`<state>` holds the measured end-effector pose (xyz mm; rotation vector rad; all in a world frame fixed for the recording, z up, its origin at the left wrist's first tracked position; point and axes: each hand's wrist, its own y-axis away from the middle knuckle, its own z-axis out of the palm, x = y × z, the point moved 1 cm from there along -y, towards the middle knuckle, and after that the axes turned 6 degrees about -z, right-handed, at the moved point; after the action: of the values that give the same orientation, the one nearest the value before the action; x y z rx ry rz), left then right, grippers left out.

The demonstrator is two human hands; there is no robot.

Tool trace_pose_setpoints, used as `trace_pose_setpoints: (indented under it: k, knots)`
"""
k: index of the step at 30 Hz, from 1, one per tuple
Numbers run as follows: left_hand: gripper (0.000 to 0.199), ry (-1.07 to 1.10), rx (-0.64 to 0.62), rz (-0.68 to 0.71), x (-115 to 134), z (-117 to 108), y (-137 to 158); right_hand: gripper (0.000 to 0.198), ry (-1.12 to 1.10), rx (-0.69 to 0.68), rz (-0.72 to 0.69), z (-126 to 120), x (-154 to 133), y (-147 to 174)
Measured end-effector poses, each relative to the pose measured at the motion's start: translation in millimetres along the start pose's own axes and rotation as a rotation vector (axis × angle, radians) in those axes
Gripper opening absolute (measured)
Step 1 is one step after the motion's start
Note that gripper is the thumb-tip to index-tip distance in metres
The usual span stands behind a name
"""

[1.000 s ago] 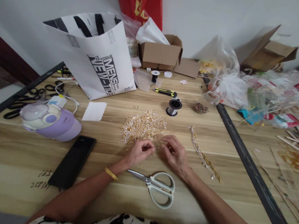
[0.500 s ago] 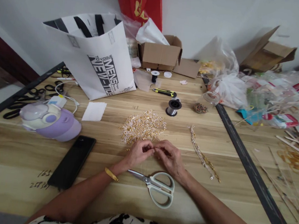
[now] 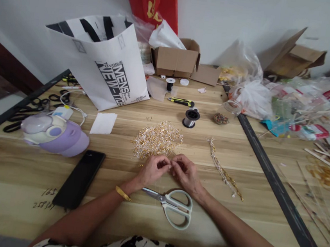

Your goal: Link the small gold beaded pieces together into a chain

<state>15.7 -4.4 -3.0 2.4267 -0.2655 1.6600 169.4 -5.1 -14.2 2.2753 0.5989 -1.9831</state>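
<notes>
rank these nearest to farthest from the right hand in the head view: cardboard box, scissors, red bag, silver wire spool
1. Scissors: just on the near side of the right hand
2. Silver wire spool: beyond the hand
3. Cardboard box: farther back, slightly left
4. Red bag: behind the box

dim light is casting soft shadows on the wall (image 3: 220, 19); the worktop (image 3: 121, 146) is blurring toward its right edge.

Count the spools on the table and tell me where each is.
2: the black-wound spool, in front of the middle cardboard box; the silver-wound spool, nearer, beyond and right of the heap of small pieces. Others may be hidden.
</notes>
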Motion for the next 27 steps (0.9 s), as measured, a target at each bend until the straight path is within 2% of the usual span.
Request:
trace_pose_setpoints:
  k: [9, 14, 19, 27]
  knots:
    - [0.011, -0.111, 0.03, 0.045, -0.5, -1.6, 1.1, 0.019, 0.12, -0.015, 0.015, -6.1, 0.2, -2.2]
    - [0.012, -0.284, 0.078, 0.153, 2.5, -2.1, 3.6, 0.017, 0.14, -0.052, 0.055, -10.2, 1.5, -2.9]
    - [0.016, -0.423, 0.061, 0.237, 8.9, -2.0, 7.7, 0.018, 0.137, -0.109, 0.073, -11.7, 3.2, -3.8]
    - [0.012, -0.551, 0.121, 0.339, 2.6, -2.9, 8.0, 0.015, 0.21, -0.186, 0.049, -14.1, 4.8, -5.1]
